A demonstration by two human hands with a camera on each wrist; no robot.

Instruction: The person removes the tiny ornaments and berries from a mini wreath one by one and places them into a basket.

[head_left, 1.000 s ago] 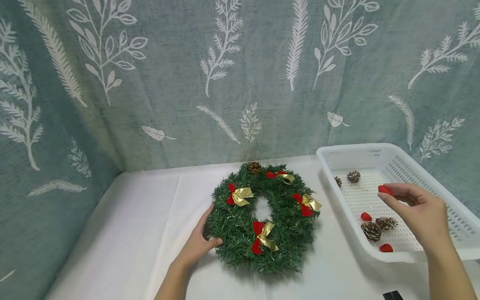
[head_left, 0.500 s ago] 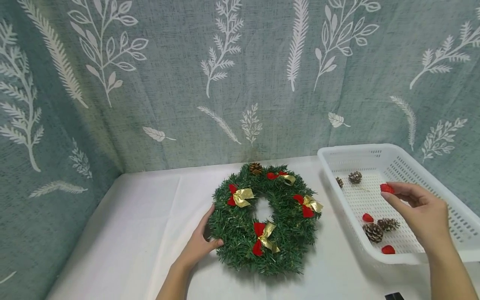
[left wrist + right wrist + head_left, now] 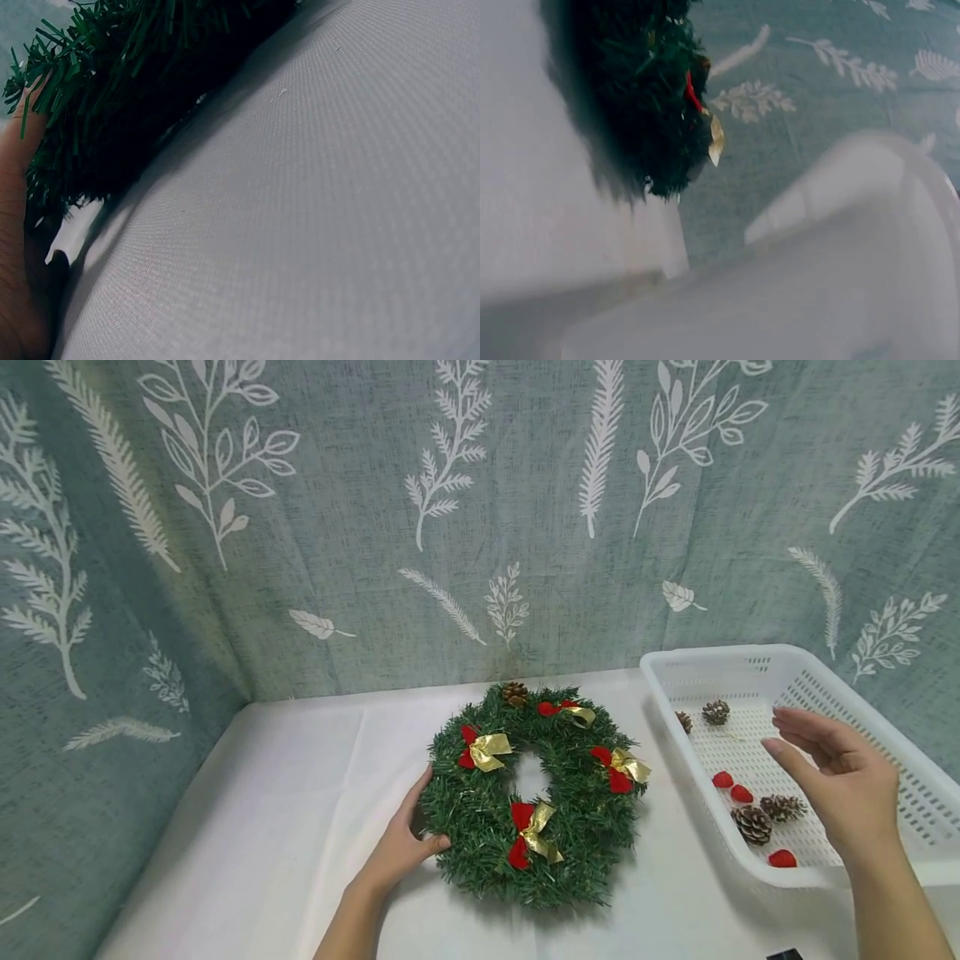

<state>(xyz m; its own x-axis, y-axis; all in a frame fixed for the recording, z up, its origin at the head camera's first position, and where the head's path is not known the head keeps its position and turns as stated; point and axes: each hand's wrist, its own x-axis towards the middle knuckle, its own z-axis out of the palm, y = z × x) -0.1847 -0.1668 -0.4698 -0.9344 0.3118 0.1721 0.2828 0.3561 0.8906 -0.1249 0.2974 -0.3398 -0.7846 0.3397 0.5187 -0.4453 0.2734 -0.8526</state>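
Note:
A green Christmas wreath with red-and-gold bows and a pinecone at its top lies on the white cloth. My left hand holds its left edge, thumb at the front and fingers along the side; some fingertips are hidden in the greenery. The left wrist view shows that hand against the wreath. Above the white basket, my right hand has its thumb and fingers apart with nothing between them. Small red pieces lie below it in the basket.
Several pinecones share the basket floor with the red pieces. A patterned green curtain hangs behind the table. One small black object shows at the lower edge. In the right wrist view the basket's wall fills the foreground.
My right hand has let go of the small red piece it pinched; another red piece now lies in the basket, left of the hand. The left hand stays on the wreath.

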